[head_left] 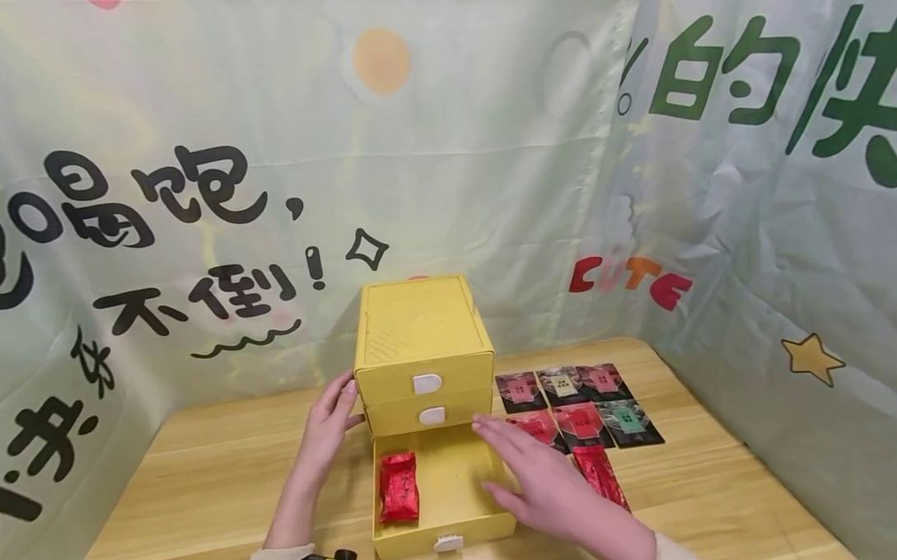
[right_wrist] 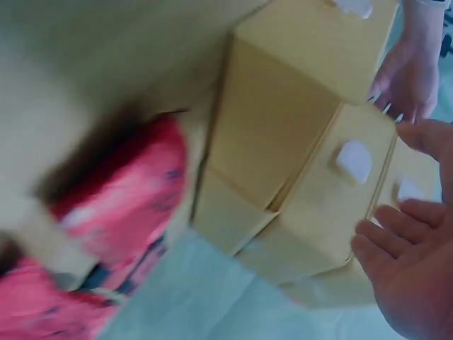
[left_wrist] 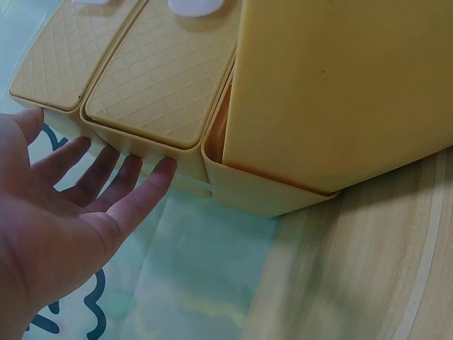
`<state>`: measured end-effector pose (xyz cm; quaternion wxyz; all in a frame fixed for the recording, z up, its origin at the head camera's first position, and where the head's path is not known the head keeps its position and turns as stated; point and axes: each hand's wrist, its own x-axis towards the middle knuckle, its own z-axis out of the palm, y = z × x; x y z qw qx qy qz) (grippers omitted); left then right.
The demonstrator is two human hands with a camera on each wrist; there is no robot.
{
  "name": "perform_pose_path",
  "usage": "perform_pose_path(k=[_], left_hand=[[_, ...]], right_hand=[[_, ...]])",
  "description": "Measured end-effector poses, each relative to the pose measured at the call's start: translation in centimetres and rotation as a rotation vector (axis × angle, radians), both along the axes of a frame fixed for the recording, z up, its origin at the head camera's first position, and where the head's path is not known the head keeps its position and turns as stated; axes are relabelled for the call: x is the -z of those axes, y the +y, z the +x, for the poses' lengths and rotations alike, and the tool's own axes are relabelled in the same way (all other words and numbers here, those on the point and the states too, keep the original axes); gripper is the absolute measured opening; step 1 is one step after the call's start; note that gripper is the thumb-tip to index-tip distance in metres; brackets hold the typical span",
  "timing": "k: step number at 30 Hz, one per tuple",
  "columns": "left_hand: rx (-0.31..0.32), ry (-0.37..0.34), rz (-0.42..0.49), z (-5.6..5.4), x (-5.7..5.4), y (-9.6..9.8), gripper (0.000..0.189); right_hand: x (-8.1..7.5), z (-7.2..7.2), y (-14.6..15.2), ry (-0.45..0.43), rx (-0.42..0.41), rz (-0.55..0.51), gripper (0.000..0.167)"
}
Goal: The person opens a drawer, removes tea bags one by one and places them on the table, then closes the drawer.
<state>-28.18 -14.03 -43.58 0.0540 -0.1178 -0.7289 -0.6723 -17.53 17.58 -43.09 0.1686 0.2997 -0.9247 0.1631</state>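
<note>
A small yellow chest of drawers (head_left: 420, 322) has its bottom drawer (head_left: 459, 481) pulled out; the two upper drawers are closed. Inside the left part of that drawer lies a shiny red packet (head_left: 400, 492). My left hand (head_left: 326, 424) rests against the chest's left side, fingers spread, and in the left wrist view its fingertips (left_wrist: 164, 167) are right at the edge of the side. My right hand (head_left: 548, 478) hovers with extended fingers over the drawer's right side, holding nothing. Just beyond it on the table lies a second red packet (head_left: 602, 476), partly hidden by the right arm.
Several flat dark cards (head_left: 571, 391) with red, cream and green labels lie in two rows right of the chest on the wooden table (head_left: 225, 461). A printed cloth (head_left: 453, 189) hangs behind and at both sides. White tabs (head_left: 449, 544) serve as drawer pulls.
</note>
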Motion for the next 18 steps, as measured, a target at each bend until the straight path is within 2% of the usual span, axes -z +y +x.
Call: perform_pose_path(k=[4, 7, 11, 18], left_hand=[[0.003, 0.005, -0.001, 0.0, 0.0, 0.0, 0.051], [0.003, 0.007, 0.0, 0.0, 0.0, 0.0, 0.051], [-0.001, 0.007, 0.0, 0.0, 0.0, 0.0, 0.05], [-0.007, 0.01, -0.007, 0.0, 0.0, 0.0, 0.05]], right_hand=[[-1.0, -1.0, -1.9, -0.032, -0.116, 0.137, 0.068], [-1.8, -2.0, -3.2, -0.008, -0.239, 0.221, 0.06], [-2.6, -3.4, -5.1, 0.011, -0.36, 0.353, 0.048], [-3.0, -5.8, -8.9, 0.033, -0.451, 0.539, 0.031]])
